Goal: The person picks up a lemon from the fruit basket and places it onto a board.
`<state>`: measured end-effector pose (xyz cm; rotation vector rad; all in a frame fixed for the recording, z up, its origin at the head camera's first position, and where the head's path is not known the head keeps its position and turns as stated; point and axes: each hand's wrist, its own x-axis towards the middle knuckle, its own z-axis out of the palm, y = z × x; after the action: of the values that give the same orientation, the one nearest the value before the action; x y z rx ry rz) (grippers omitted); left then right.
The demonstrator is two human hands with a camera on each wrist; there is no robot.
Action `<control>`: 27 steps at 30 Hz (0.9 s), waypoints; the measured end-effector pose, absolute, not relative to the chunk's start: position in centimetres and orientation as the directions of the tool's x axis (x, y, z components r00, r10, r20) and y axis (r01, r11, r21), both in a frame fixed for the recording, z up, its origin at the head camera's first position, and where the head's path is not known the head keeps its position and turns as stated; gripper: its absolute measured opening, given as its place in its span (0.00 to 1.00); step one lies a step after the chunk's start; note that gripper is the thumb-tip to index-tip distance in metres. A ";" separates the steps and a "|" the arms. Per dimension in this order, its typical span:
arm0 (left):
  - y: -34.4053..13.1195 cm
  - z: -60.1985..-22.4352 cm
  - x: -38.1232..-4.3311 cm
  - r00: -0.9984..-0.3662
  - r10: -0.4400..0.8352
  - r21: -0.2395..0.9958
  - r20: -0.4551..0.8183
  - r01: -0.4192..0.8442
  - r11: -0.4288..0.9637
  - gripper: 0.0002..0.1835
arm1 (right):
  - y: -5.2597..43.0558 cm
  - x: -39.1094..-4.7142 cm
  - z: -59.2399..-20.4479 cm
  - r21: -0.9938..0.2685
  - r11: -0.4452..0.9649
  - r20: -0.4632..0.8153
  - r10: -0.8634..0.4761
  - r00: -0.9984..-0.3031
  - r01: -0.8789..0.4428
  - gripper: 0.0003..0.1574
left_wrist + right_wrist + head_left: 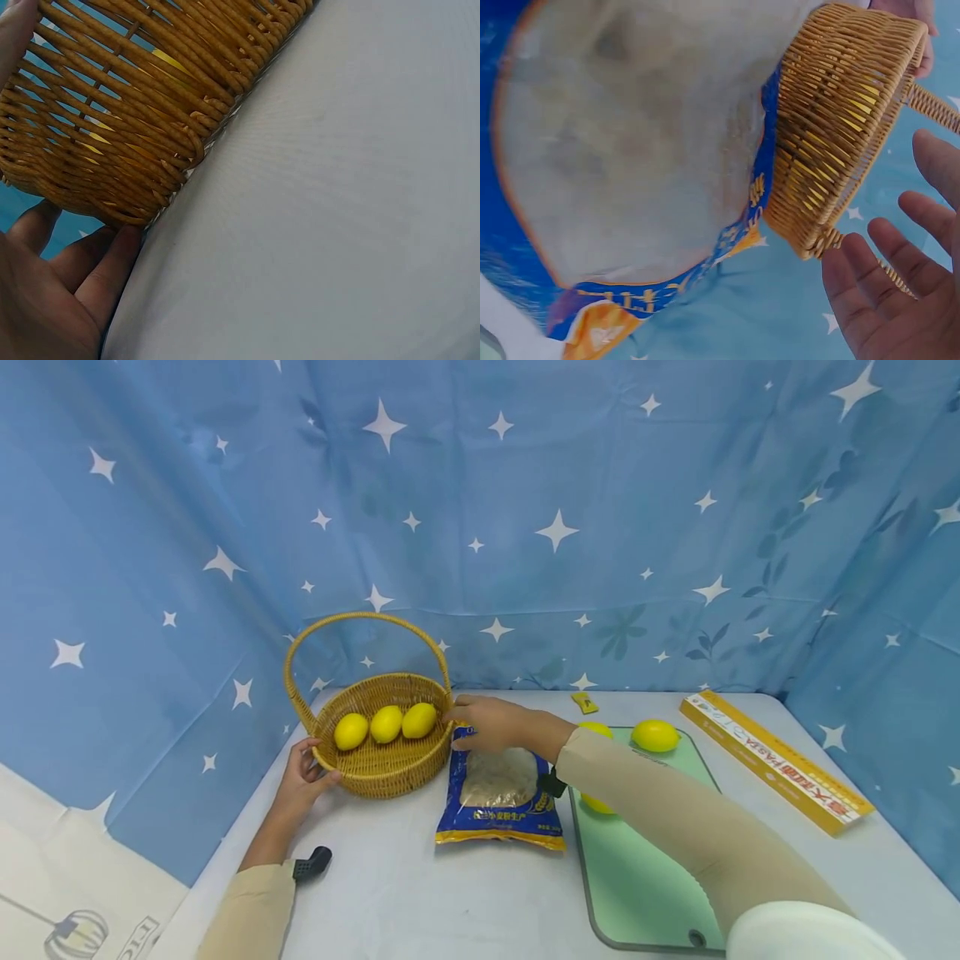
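A wicker basket (390, 774) with a tall arched handle stands at the back left, three lemons (386, 724) lying in it. My left hand (300, 781) holds the basket's left side; in the left wrist view its fingers (105, 270) are at the basket's lower edge and the thumb is higher up. At the opposite side is my right hand (491, 722), its fingertips right at the basket near the handle's foot. Seen from the right wrist, those fingers (907, 255) are extended and apart. Under the right hand lies a blue bag (498, 814) with a clear window and pale contents.
Right of the bag is a green cutting board (637, 885) with lemons (655, 736) on it, partly hidden by my right arm. A long pasta box (776, 760) lies at the far right. A small yellow packet (584, 702) is by the curtain; a white rounded object (810, 935) is at the front right.
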<state>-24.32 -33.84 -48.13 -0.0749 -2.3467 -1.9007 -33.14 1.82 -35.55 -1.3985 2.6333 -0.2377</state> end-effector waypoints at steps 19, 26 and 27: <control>-34.1 -48.5 -24.7 -0.991 -0.048 0.973 0.123 0.111 0.201 0.39 | -4.6 -35.2 -35.2 -0.230 0.606 -0.069 -0.791 -0.608 -0.762 0.38; -34.2 -48.7 -24.9 -0.989 -0.035 0.977 0.143 0.135 0.166 0.38 | -6.7 -35.4 -35.7 -0.236 0.649 -0.080 -0.755 -0.651 -0.723 0.37; -34.2 -48.7 -24.8 -0.989 -0.039 0.977 0.143 0.135 0.166 0.38 | -7.0 -35.5 -35.9 -0.234 0.652 -0.083 -0.753 -0.653 -0.722 0.37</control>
<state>-24.85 -34.22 -48.70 -0.0950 -2.2920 -1.9440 -35.47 -7.00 -35.86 -1.2140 2.6949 -0.2694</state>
